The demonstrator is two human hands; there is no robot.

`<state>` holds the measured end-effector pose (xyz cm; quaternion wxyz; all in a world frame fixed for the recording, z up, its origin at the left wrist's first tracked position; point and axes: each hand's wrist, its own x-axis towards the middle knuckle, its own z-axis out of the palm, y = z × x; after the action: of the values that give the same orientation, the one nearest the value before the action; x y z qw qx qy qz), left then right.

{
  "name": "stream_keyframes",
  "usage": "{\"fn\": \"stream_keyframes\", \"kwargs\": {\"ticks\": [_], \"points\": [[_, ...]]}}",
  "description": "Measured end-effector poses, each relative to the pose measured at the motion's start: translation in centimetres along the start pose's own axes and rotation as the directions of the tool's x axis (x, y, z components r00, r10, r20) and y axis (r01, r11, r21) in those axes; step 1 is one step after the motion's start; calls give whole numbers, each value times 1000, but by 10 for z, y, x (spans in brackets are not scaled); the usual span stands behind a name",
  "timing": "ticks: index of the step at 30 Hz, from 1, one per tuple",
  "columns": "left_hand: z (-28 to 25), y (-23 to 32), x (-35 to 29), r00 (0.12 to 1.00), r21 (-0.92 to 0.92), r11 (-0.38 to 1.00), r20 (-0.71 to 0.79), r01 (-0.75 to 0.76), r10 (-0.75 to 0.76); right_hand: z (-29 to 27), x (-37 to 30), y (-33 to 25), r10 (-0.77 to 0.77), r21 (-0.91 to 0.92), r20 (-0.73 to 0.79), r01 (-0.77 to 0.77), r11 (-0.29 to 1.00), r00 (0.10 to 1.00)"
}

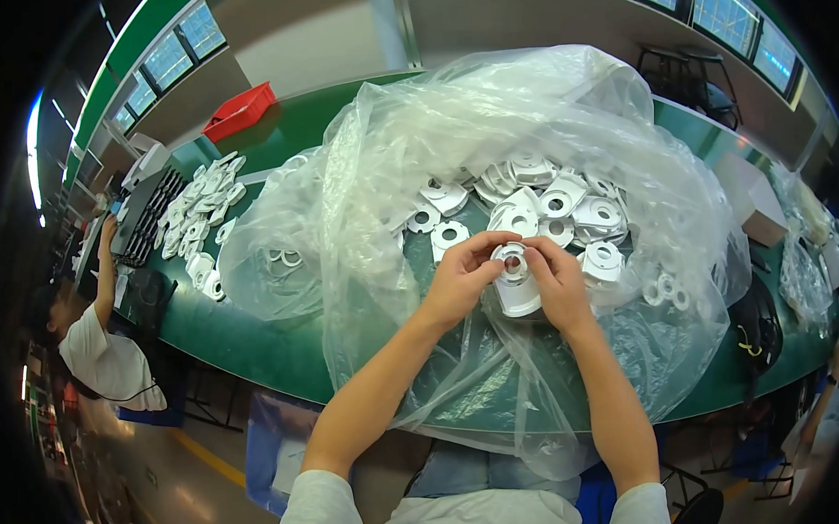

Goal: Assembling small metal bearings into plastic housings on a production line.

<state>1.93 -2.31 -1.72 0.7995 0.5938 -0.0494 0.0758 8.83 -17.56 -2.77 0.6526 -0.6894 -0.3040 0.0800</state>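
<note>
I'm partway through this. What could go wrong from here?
Two risks stand out. The white part is held up between the left hand and right hand, so a loose grip might let it drop. Also, the clear plastic bag spreads under the forearms and hangs over the front edge of the green table; snagging it could shift the loose pile of white parts lying inside.
</note>
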Motion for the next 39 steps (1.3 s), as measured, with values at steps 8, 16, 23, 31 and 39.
{"fn": "stream_keyframes", "kwargs": {"ticks": [8, 16, 23, 31, 39], "points": [[-7, 16, -6, 960, 652, 721, 38, -234, 277, 14, -5, 12, 110, 259, 81, -128, 957, 991], [-119, 72, -93, 548, 781, 624, -529, 16, 648, 19, -9, 9, 199, 445, 172, -257, 858, 965], [-214, 49, -107, 648, 920, 118, -351, 375, 676, 23, -11, 2, 199, 434, 290, -314, 844, 936], [-213, 95, -129, 827, 882, 70, -461, 465, 321, 18, -15, -2, 269, 440, 388, -433, 787, 882], [-115, 157, -115, 846, 886, 368, -411, 283, 338, 15, -14, 4, 396, 429, 404, -553, 714, 825]]}}
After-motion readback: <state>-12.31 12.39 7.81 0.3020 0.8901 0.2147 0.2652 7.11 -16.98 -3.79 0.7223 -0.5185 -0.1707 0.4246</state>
